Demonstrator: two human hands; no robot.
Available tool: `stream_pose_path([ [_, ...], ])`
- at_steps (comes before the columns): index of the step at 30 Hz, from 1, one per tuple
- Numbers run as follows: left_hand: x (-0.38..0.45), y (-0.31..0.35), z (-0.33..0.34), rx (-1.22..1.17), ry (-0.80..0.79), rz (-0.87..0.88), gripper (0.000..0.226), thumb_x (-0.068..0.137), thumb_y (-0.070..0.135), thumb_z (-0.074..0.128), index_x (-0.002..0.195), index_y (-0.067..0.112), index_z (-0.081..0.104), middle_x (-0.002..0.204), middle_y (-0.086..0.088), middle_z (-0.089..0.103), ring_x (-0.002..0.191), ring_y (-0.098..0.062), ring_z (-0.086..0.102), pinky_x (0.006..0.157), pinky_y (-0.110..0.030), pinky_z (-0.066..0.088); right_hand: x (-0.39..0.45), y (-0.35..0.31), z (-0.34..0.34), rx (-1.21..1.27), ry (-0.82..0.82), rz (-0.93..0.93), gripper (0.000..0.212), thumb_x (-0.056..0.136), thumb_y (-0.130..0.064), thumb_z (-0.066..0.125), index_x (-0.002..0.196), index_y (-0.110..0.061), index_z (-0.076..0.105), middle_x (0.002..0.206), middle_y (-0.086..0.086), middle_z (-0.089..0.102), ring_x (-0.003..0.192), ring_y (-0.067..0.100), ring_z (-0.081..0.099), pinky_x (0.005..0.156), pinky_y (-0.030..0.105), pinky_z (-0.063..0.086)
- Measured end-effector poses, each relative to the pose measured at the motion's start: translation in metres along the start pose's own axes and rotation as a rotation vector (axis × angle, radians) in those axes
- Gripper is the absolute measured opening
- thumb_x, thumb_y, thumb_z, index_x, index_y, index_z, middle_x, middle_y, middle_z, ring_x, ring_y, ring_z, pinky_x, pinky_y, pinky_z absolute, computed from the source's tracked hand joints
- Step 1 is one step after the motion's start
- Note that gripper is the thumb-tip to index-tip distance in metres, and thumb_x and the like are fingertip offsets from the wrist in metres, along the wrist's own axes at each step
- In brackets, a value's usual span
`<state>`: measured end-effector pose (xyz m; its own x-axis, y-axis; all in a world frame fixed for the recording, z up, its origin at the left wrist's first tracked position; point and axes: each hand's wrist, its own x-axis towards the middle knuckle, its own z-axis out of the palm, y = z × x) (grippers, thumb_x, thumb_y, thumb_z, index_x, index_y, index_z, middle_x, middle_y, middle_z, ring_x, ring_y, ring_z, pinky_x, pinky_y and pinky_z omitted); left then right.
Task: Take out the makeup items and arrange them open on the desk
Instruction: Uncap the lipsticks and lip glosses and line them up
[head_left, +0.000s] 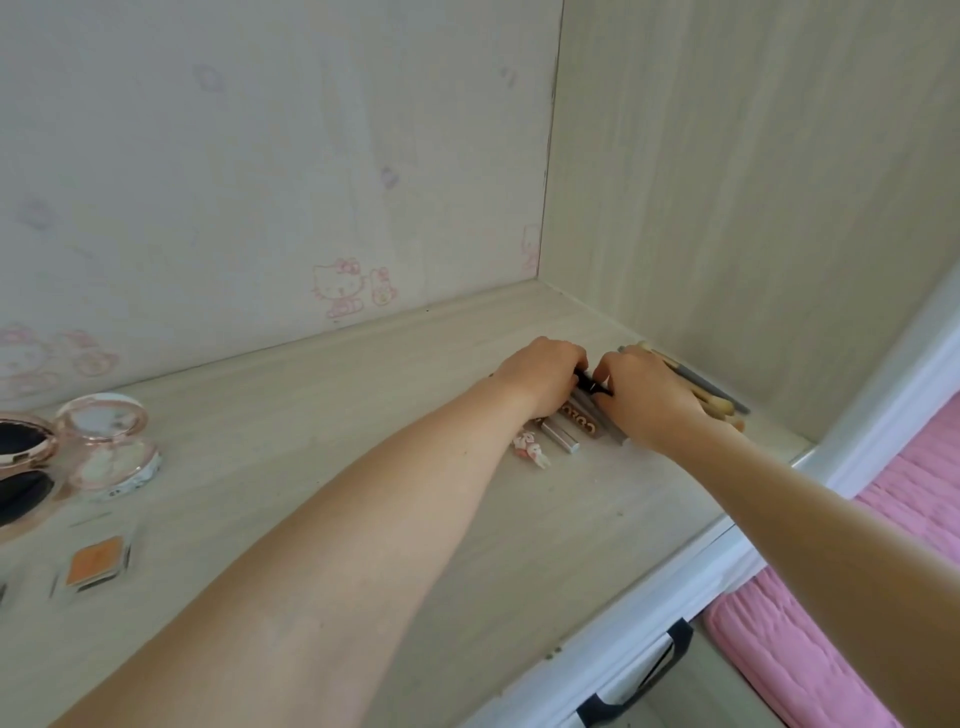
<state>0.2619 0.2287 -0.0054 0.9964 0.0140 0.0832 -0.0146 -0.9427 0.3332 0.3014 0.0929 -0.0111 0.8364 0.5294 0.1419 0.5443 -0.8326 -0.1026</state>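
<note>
Both hands, left hand (543, 371) and right hand (647, 392), grip one small black tube (589, 383), likely to uncap it; finished tubes (563, 434) lie just below on the counter (363, 415).

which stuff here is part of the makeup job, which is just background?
Job: black tube held by left hand and right hand; silver tube; brushes; open compacts; orange pan.
Background: pink bedding; cartoon stickers.

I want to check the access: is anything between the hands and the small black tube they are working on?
Nothing visible is. The left hand and the right hand both already grip the black tube from either side, above the other tubes lying on the desk.
</note>
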Motion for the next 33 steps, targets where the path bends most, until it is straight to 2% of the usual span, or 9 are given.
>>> stream_pose_path([
  [7,-0.01,-0.001,0.0,-0.115,0.03,-0.001,0.031,0.094,0.01,0.044,0.118,0.016,0.062,0.117,-0.009,0.062,0.105,-0.027,0.057,0.089,-0.041,0.048,-0.012,-0.007,-0.005,0.069,0.038,0.057,0.02,0.091,-0.016,0.048,0.104,-0.01,0.062,0.103,0.009,0.052,0.087,0.026,0.054,0.073,0.038,0.052],
  [11,-0.019,-0.002,-0.011,-0.136,0.112,0.051,0.025,0.094,0.013,0.053,0.116,0.016,0.062,0.114,-0.007,0.061,0.102,-0.024,0.056,0.088,-0.038,0.048,-0.017,-0.014,-0.013,0.216,0.137,0.063,0.022,0.092,-0.018,0.054,0.111,-0.01,0.062,0.101,0.005,0.047,0.074,0.019,0.05,0.064,0.028,0.04],
  [14,-0.031,-0.007,-0.023,-0.169,0.168,0.081,0.02,0.093,0.015,0.056,0.111,0.014,0.064,0.106,-0.005,0.062,0.096,-0.022,0.057,0.083,-0.037,0.047,-0.023,-0.022,-0.017,0.375,0.236,0.075,0.028,0.092,-0.017,0.056,0.119,-0.009,0.06,0.111,0.007,0.054,0.077,0.014,0.052,0.068,0.019,0.038],
  [17,-0.05,-0.015,-0.033,-0.2,0.205,0.078,0.016,0.092,0.018,0.058,0.106,0.015,0.065,0.101,-0.005,0.063,0.092,-0.021,0.057,0.082,-0.039,0.048,-0.031,-0.034,-0.022,0.537,0.275,0.079,0.025,0.092,-0.018,0.058,0.117,-0.014,0.061,0.108,0.002,0.06,0.075,0.008,0.055,0.059,0.012,0.034],
  [22,-0.098,-0.039,-0.046,-0.293,0.265,0.049,0.01,0.09,0.019,0.06,0.098,0.018,0.067,0.095,-0.001,0.067,0.093,-0.018,0.059,0.084,-0.036,0.047,-0.052,-0.065,-0.025,0.717,0.207,0.069,0.01,0.089,-0.019,0.062,0.096,-0.025,0.067,0.087,-0.012,0.065,0.075,0.004,0.061,0.057,0.018,0.041],
  [26,-0.144,-0.061,-0.053,-0.328,0.292,0.004,0.008,0.091,0.022,0.061,0.096,0.02,0.066,0.093,0.003,0.067,0.093,-0.014,0.06,0.084,-0.031,0.046,-0.072,-0.096,-0.027,0.832,0.157,0.011,0.011,0.086,-0.018,0.065,0.091,-0.027,0.067,0.083,-0.011,0.068,0.073,0.008,0.065,0.057,0.015,0.044],
  [31,-0.205,-0.086,-0.056,-0.39,0.328,-0.074,0.007,0.09,0.024,0.062,0.094,0.025,0.067,0.088,0.008,0.067,0.087,-0.005,0.06,0.083,-0.027,0.047,-0.098,-0.142,-0.027,0.894,0.075,-0.066,0.018,0.085,-0.015,0.066,0.084,-0.034,0.064,0.083,-0.011,0.068,0.08,0.011,0.066,0.074,0.039,0.057],
  [33,-0.23,-0.093,-0.055,-0.41,0.356,-0.113,0.008,0.089,0.024,0.063,0.095,0.025,0.068,0.087,0.009,0.067,0.086,-0.004,0.06,0.083,-0.027,0.048,-0.11,-0.162,-0.023,0.904,0.041,-0.088,0.019,0.083,-0.016,0.068,0.084,-0.035,0.063,0.086,-0.01,0.068,0.08,0.01,0.066,0.076,0.043,0.057],
])
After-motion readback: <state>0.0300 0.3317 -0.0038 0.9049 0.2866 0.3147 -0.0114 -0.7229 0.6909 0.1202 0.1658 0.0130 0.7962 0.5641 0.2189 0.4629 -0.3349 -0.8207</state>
